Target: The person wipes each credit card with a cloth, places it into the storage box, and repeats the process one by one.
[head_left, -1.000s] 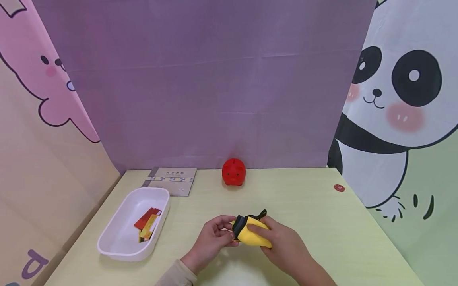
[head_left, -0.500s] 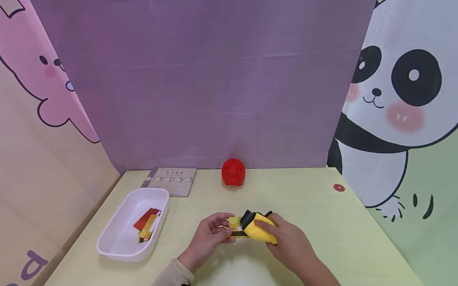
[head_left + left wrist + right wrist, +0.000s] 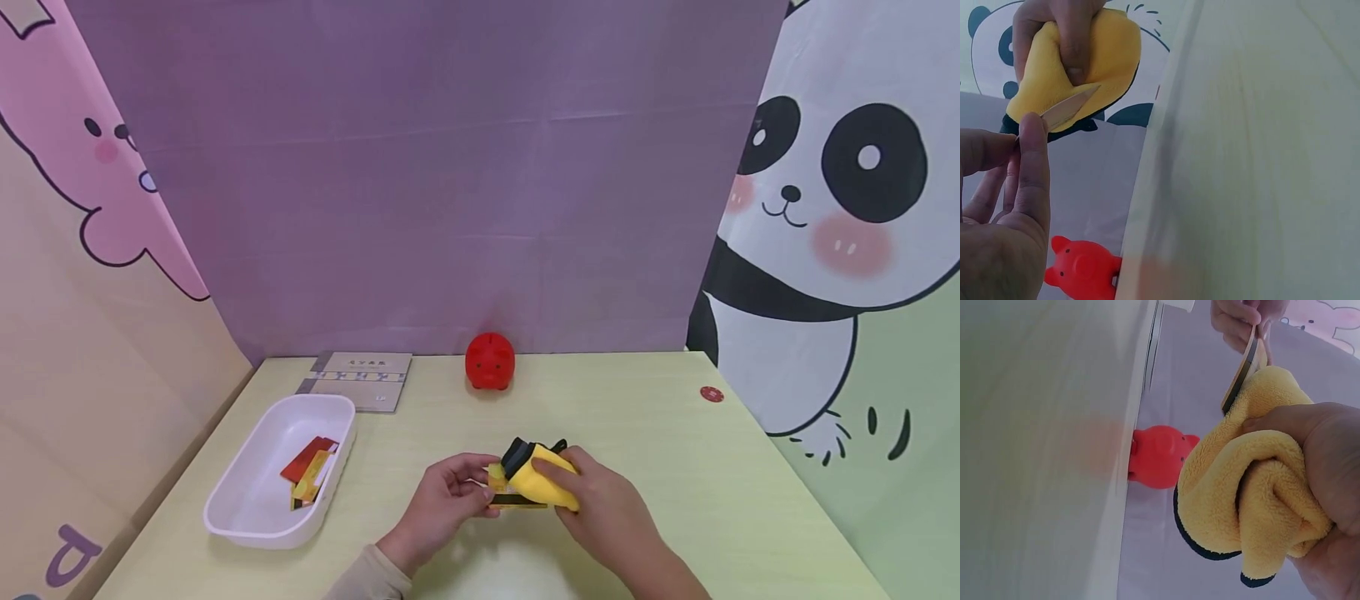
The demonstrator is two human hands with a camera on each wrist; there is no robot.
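My left hand (image 3: 448,498) pinches a yellow card (image 3: 517,502) with a dark stripe by its left end, between thumb and fingers. In my right hand (image 3: 606,510) is a bunched yellow cloth (image 3: 543,482) with dark edging, its folds gripped between thumb and fingers. The cloth lies against the card's face, hiding part of it. Seen from the left wrist, the card (image 3: 1067,110) is edge-on beside the cloth (image 3: 1107,53). Thick fluffy folds of the cloth (image 3: 1222,500) fill much of the right wrist view. Both hands are above the table.
At the left stands a white plastic tray (image 3: 225,500) with a red card (image 3: 306,457) and a yellow card (image 3: 309,482) inside. Behind it lies a grey booklet (image 3: 363,385). A red piggy bank (image 3: 490,362) sits at the table's back, and a red chip (image 3: 712,394) lies far right.
The cloth has moved right and up along the card, tilting, so more of the card shows now. My left hand shifted slightly left, then back, still holding the card.
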